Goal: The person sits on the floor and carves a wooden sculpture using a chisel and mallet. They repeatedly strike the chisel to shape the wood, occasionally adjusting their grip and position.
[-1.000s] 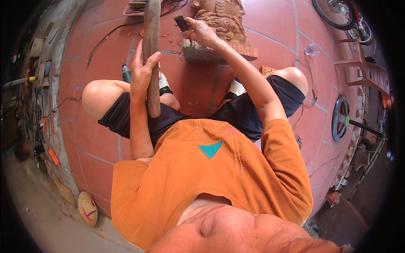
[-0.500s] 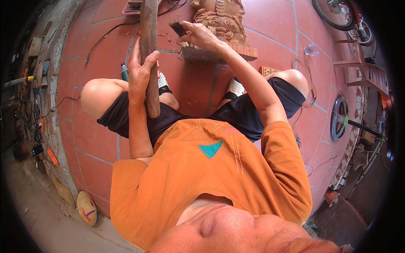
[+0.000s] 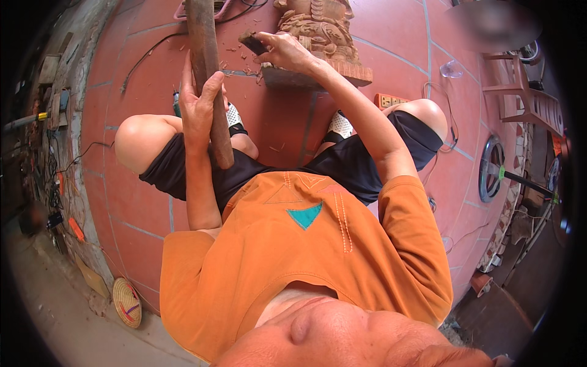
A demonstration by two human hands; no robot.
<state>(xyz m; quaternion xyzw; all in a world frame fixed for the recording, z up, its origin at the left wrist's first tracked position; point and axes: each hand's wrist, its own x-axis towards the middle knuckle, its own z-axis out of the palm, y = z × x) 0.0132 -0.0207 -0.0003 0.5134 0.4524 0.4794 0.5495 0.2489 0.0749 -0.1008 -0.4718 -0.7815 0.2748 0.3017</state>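
My left hand (image 3: 199, 113) is wrapped round a long, worn wooden club (image 3: 204, 46), thumb across its front. The club stands nearly upright, its top cut off by the picture's upper edge and its lower end above my lap. In front of the carved wooden figure (image 3: 318, 38), my right hand (image 3: 288, 52) is closed on a short dark wooden handle (image 3: 251, 42); whatever tool part joins it is hidden. Below that hand lies the figure's thick wooden base (image 3: 299, 79). The right hand seems close to the carving, but I cannot tell whether it touches.
Wood chips (image 3: 235, 61) lie scattered on the red tiles. A power strip (image 3: 391, 101) sits by my right knee. A green tool (image 3: 177, 104) lies near my left knee, and a dark cable (image 3: 150, 54) runs past it. Farther right stand a pink chair (image 3: 520, 92) and a wheel (image 3: 491, 168).
The club has tilted, its upper part moving left, and my left hand has shifted slightly left with it. My right hand has moved slightly left with the dark handle.
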